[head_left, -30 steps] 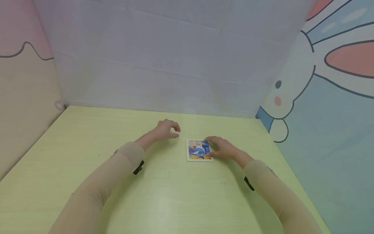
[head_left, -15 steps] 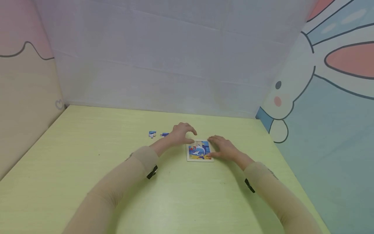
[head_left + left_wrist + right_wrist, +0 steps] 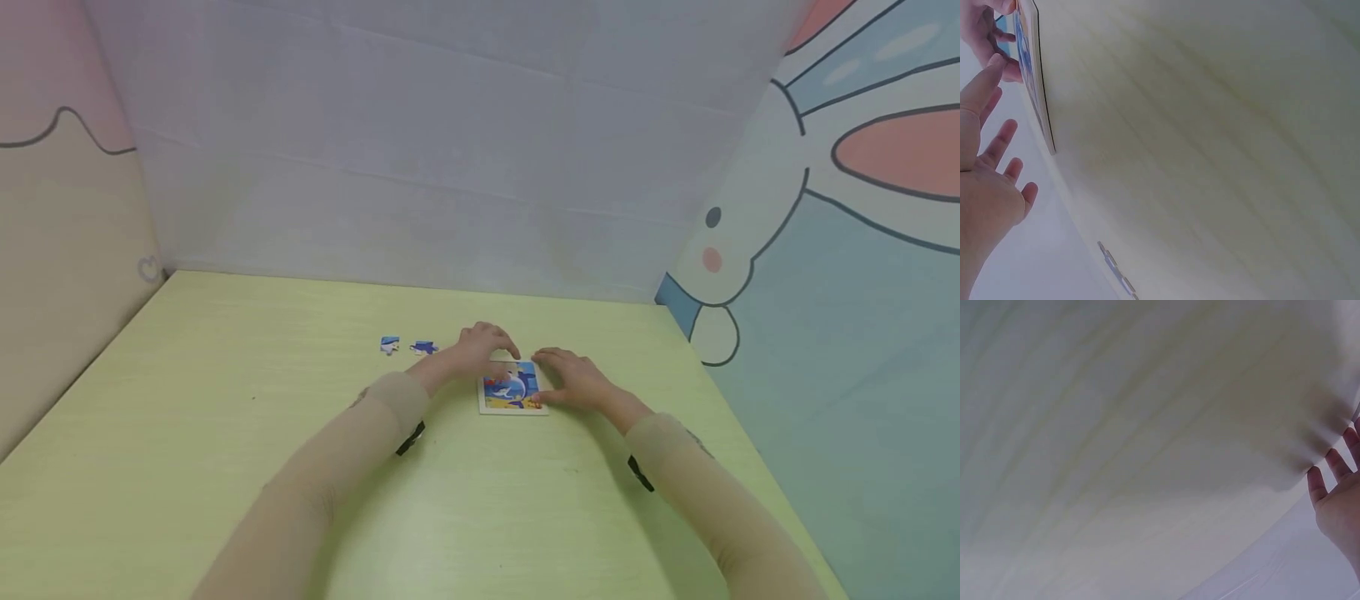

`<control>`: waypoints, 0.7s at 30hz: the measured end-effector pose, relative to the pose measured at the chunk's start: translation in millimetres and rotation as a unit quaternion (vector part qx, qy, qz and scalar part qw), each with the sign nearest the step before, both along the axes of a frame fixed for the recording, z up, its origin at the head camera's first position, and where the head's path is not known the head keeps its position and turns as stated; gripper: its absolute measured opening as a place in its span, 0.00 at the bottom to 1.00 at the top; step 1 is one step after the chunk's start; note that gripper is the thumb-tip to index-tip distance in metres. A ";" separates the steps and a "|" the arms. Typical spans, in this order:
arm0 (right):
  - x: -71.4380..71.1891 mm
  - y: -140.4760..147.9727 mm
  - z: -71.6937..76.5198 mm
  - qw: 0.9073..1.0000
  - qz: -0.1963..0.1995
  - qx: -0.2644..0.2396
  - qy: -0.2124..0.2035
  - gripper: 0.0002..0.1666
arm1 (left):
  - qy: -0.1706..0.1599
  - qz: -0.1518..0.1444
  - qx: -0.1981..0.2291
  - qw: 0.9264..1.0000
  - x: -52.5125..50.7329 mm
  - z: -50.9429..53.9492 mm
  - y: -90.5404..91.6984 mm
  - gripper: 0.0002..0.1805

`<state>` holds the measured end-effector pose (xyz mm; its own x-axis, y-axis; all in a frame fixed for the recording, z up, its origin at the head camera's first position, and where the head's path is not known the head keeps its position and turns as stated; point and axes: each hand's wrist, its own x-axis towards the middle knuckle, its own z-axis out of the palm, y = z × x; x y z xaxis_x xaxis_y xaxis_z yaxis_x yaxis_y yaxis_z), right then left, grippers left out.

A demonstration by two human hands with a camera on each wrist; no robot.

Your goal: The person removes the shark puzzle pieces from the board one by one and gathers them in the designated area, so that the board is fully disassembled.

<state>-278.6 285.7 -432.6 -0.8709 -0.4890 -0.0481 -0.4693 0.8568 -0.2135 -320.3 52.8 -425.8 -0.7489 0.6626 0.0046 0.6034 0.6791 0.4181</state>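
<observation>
A small framed jigsaw puzzle (image 3: 501, 402) with a blue sea picture lies flat on the table. My left hand (image 3: 474, 353) hovers over its far left part, fingers curved and spread from the thumb. I see nothing between them, and the left wrist view also shows this hand (image 3: 988, 187) with no piece in it. My right hand (image 3: 579, 383) holds the puzzle's right side, thumb on the near part and fingertips at the far right corner. Two loose puzzle pieces, a light blue-and-white piece (image 3: 389, 344) and a dark blue piece (image 3: 424, 347), lie left of the frame.
The pale yellow table (image 3: 420, 517) carries these things. Behind it stands a plain whitish wall (image 3: 420, 167). A painted rabbit panel (image 3: 840, 333) bounds the right side, a cream and pink panel (image 3: 67, 250) the left.
My left hand has moved right, from left of the frame to over the puzzle, uncovering the two loose pieces. My right hand stays at the puzzle's right side.
</observation>
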 end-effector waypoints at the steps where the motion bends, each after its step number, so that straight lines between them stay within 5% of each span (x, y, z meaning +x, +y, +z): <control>1: -0.6 0.2 -0.4 1.000 0.001 0.001 0.000 0.46 | -0.002 -0.003 -0.005 1.000 -0.8 -0.9 1.4 0.21; 11: -4.3 2.1 -3.8 1.000 -0.001 -0.001 -0.011 0.47 | -0.006 -0.016 -0.061 0.998 -5.2 -9.4 13.1 0.20; 21: -4.6 2.0 -3.7 1.000 -0.003 -0.002 -0.015 0.47 | -0.016 -0.018 -0.052 0.998 -5.3 -6.5 14.8 0.19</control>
